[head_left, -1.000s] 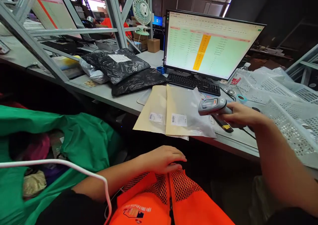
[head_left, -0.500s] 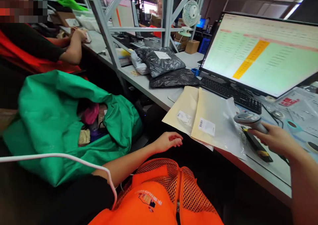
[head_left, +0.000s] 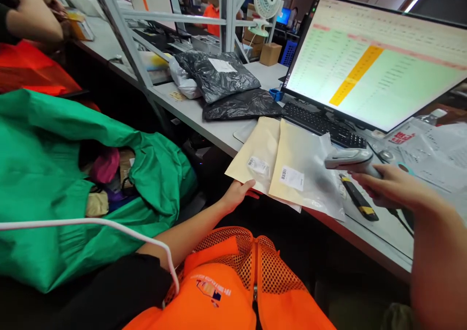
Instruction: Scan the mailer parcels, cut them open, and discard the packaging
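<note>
My left hand (head_left: 238,195) is at the table's front edge, thumb on top of the near edge of a yellowish padded envelope (head_left: 263,140) and fingers underneath, pinching it. This envelope has a small crinkled label. Beside it on the right, partly overlapping, lies a second packet (head_left: 305,147) in clear plastic with a white barcode label (head_left: 292,178). In my right hand (head_left: 392,184) is a grey barcode scanner (head_left: 350,159), held by its handle above the right side of that packet. A black and yellow utility knife (head_left: 359,198) lies on the table below the scanner.
Black plastic parcels (head_left: 233,79) are stacked to the left of the keyboard (head_left: 321,126) and monitor (head_left: 339,62). A green sack (head_left: 156,174) with several items stands left of my arm. A white cable (head_left: 109,225) crosses in front. A co-worker's hand (head_left: 38,11) is at upper left.
My left hand has moved forward and closed on the left envelope's edge. The scanner has turned more level over the right packet. The view has shifted to the right and downward.
</note>
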`<state>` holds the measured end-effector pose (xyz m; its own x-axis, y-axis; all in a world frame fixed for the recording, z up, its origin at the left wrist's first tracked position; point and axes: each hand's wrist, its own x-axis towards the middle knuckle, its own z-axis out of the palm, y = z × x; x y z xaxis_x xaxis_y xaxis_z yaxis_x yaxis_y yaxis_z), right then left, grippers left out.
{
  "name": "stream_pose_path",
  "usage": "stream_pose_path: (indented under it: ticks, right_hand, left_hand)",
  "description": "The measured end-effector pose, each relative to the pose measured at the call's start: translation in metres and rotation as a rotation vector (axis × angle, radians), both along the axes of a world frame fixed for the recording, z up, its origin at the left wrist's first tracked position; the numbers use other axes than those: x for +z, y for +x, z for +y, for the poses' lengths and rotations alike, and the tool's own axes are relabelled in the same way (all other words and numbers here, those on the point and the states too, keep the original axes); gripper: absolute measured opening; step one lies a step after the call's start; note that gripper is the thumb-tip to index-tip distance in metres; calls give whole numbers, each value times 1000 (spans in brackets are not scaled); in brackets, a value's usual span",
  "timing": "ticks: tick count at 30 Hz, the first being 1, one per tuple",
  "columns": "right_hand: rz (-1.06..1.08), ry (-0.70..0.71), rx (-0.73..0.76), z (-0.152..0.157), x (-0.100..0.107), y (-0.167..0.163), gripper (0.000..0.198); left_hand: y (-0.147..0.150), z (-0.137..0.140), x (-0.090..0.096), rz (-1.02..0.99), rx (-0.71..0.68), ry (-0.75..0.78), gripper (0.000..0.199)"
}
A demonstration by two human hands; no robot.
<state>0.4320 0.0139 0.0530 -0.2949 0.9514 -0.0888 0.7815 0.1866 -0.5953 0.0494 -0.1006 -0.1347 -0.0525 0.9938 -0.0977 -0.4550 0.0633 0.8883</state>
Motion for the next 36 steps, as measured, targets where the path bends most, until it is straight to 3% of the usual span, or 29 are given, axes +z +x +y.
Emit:
stream_pose_path:
  ticks: [3, 9, 14, 19, 23, 26, 29, 33, 36]
  right_hand:
    - [-66, -279, 147, -9, 23, -50, 55]
    - [-136, -335, 385, -18, 36, -151, 47]
    - [-198, -308, 417, -16, 28, -174, 36]
    - [-231, -50, 308, 1, 9, -130, 33]
    - [-402, 128, -46, 25, -22, -65, 33]
    - [-502, 151, -324, 37, -48, -20, 40]
    - [-551, 139, -497, 41, -70, 10, 48]
    - [-601, 130, -593, 43, -92, 31, 55]
    - [-619, 102, -599, 46, -97, 43, 60]
  left_hand:
    - [3, -1, -1, 18, -7, 2, 54]
    - [8, 0, 0, 49, -9, -20, 57]
    - [8, -1, 1, 56, -1, -56, 62]
    - [11, -2, -1, 113, -36, -58, 78]
    - [29, 2, 3, 196, -200, -45, 90]
    - [47, 4, 8, 212, -200, -88, 86]
    - [58, 5, 11, 218, -109, -124, 80]
    - [50, 7, 7, 265, -38, -130, 71]
    - [30, 10, -2, 305, 30, -158, 67]
